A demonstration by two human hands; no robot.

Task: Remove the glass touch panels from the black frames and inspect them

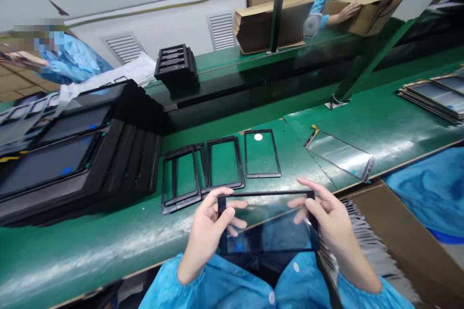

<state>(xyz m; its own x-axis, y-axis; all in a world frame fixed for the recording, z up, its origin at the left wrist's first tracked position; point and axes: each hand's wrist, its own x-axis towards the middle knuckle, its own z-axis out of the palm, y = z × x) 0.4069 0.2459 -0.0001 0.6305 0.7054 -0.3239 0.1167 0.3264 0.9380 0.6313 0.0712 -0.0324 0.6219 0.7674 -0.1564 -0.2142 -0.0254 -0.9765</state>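
Observation:
Between my two hands is a see-through glass touch panel with a black frame, tilted above the table's near edge. My left hand is closed on its left end, thumb on the front face. On the right end, my right hand grips it the same way. Fingers of both hands show through the glass. Just beyond the panel lie thin black frames: a lone one with a white round sticker, and an overlapping group to its left. A clear panel with a thin dark border lies farther right.
Tall stacked black trays holding dark screens fill the left. A smaller black tray stack and cardboard dividers stand on the back ledge. A green post rises at right. An open carton sits lower right. Two co-workers work behind.

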